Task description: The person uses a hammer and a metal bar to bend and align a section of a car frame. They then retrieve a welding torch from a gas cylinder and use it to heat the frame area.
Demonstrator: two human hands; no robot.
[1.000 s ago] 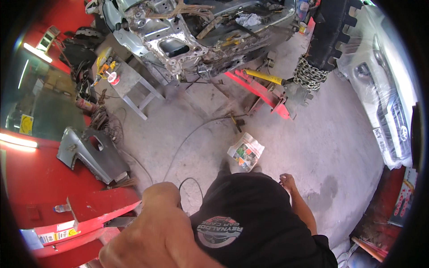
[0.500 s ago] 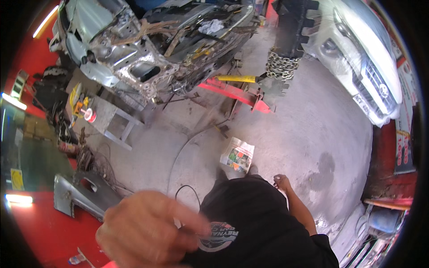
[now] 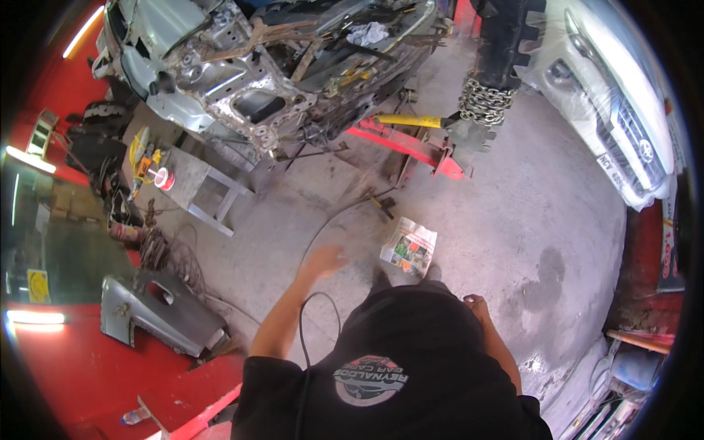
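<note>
My left hand (image 3: pixel 326 262) is out over the concrete floor, left of a newspaper (image 3: pixel 409 248), and touches nothing that I can see. Motion smears its fingers, so their pose is unclear. Beside my right hip hangs my right hand (image 3: pixel 477 305), its fingers curled together; what they hold, if anything, is hidden. The newspaper, with coloured pictures, lies on the floor just ahead of my feet. Beyond it sits a small dark tool (image 3: pixel 383 205) like a hammer, near a thin hose (image 3: pixel 323 229). A black cable (image 3: pixel 302 345) loops beside my shirt.
A stripped car body (image 3: pixel 257 103) stands ahead, with a red and yellow jack arm (image 3: pixel 411 139) and a chain-wrapped post (image 3: pixel 484 103). Left are a metal bench (image 3: pixel 192 180) holding an orange tool and red tub, and a grey fender (image 3: pixel 165 312). A plastic-covered white car (image 3: pixel 609 110) stands right.
My left hand has dropped from close in front of the camera to out over the floor. The view has shifted slightly; my right hand stays by my hip.
</note>
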